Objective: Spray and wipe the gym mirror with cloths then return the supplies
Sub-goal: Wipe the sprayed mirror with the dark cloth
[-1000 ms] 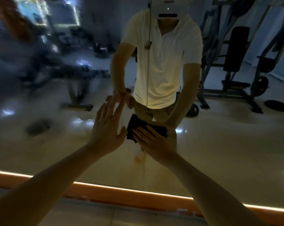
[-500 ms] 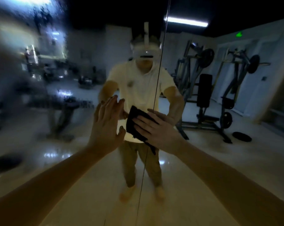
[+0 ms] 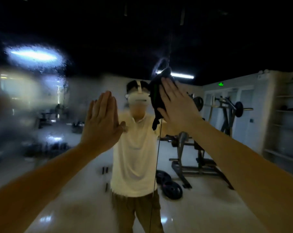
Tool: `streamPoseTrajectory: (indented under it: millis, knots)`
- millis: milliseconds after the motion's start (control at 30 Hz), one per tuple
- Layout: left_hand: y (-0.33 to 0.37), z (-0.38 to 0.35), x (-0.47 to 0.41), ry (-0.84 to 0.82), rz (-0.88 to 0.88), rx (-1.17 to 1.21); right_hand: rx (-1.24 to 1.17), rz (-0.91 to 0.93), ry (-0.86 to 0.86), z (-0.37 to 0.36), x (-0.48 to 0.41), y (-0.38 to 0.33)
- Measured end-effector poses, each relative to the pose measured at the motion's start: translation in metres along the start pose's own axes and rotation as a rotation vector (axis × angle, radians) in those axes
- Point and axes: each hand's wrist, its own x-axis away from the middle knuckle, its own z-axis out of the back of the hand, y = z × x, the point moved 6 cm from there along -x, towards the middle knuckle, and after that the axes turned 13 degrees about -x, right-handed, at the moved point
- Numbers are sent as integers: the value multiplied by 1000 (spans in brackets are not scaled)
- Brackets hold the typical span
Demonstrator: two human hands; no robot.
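The gym mirror [image 3: 226, 207] fills the whole view and reflects me in a white shirt. My right hand [image 3: 177, 105] presses a dark cloth [image 3: 155, 96] flat against the glass at head height, close to a vertical seam between mirror panels. The cloth's lower end hangs loose below my palm. My left hand [image 3: 103, 121] rests flat on the glass to the left, fingers together and straight, with nothing in it. Wet, misted streaks cover the upper left of the mirror [image 3: 41, 73].
The reflection shows weight machines [image 3: 192, 148] and weight plates [image 3: 169, 185] on a pale shiny floor at the right, benches at the left, and shelves at the far right. No spray bottle is in view.
My right hand has slid the cloth up the glass from waist height to head height. My view tilted upward with it. My left hand stayed flat on the mirror and rose as well.
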Motion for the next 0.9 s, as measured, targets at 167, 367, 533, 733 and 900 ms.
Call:
streamPoseTrajectory:
  millis: [167, 367, 533, 733, 900]
  knots:
    - [-10, -5, -4, -45, -101, -115, -75, -369, 137, 25, -50, -1]
    - [-23, -3, -5, -51, -203, -219, -215, -95, 79, -3, -68, -97]
    - [-29, 0, -3, -42, -241, -205, -124, -87, 62, 2, -65, -62]
    - [-30, -2, -3, -39, -240, -162, -191, -491, 153, 12, -64, 1]
    - [-41, 10, -5, 21, -297, -91, -294, -456, 231, 10, -98, -57]
